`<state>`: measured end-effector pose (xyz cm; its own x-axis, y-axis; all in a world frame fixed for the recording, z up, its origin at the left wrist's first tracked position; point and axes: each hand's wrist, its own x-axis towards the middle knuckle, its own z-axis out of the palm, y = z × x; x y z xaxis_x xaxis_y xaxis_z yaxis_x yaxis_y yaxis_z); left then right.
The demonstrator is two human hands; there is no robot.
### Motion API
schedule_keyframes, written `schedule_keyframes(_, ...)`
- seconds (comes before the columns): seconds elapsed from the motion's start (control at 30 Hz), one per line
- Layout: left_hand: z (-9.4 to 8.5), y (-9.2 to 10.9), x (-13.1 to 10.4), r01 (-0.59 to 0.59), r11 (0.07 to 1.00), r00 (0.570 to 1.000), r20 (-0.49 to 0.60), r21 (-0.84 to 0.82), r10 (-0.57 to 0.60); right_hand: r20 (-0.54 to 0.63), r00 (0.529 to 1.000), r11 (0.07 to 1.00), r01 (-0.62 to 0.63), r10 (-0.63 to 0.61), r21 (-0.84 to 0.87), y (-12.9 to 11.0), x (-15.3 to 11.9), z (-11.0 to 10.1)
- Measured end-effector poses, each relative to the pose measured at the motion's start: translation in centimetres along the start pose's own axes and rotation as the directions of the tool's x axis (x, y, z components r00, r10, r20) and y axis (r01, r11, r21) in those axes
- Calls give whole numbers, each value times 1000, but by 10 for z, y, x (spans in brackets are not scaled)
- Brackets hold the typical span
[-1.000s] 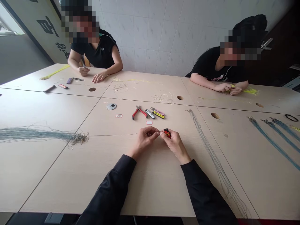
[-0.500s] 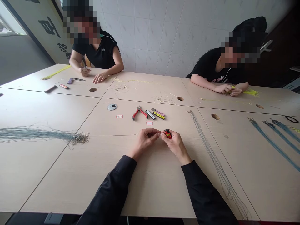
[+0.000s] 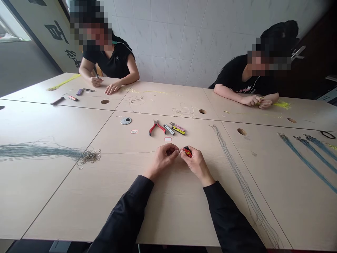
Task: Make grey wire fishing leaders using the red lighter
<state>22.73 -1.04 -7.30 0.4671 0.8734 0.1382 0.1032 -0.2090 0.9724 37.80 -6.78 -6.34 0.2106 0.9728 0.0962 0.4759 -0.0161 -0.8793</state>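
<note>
A thin cord (image 3: 131,153) runs from the bundle on the left to my left hand (image 3: 163,160), whose thumb and fingers pinch it. My right hand (image 3: 197,163) is wrapped round a red and black lighter (image 3: 187,151). Its thumb and fingertip meet close to the left fingertips; whatever tiny piece lies between the two hands is too small to make out. Metal hooks (image 3: 90,156) are massed at the end of the grey-blue cord bundle (image 3: 47,151). A looser strand bundle (image 3: 237,172) lies to the right of my right arm.
Beyond my hands lie red-handled pliers (image 3: 157,128), a white-labelled tool (image 3: 169,129), a yellow cutter (image 3: 178,130) and a round metal disc (image 3: 125,121). Blue cord bundles (image 3: 306,160) lie far right. Two people sit opposite; one hand (image 3: 252,100) works on yellow strands (image 3: 283,103).
My right hand and the lighter have shifted very slightly, the lighter tilting a little to the left. My left hand keeps its pinch on the cord.
</note>
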Motion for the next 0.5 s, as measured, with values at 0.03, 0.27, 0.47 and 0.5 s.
schedule_keyframes(0.03,0,0,0,4,1000,1000,7,8,-4,1,1000,1000,4,-4,-3,0,0,0)
schedule_keyframes(0.27,0,0,-1,9,999,1000,-1,50,-9,10,999,999,31,-31,-21,-1,0,-1)
schedule_keyframes(0.47,1,0,-1,-5,999,1000,-6,32,5,11,1000,1000,16,-16,-20,-1,-1,0)
schedule_keyframes(0.5,2,0,-1,-4,999,1000,-12,32,4,13,1000,1000,16,-16,-15,-2,-1,-1)
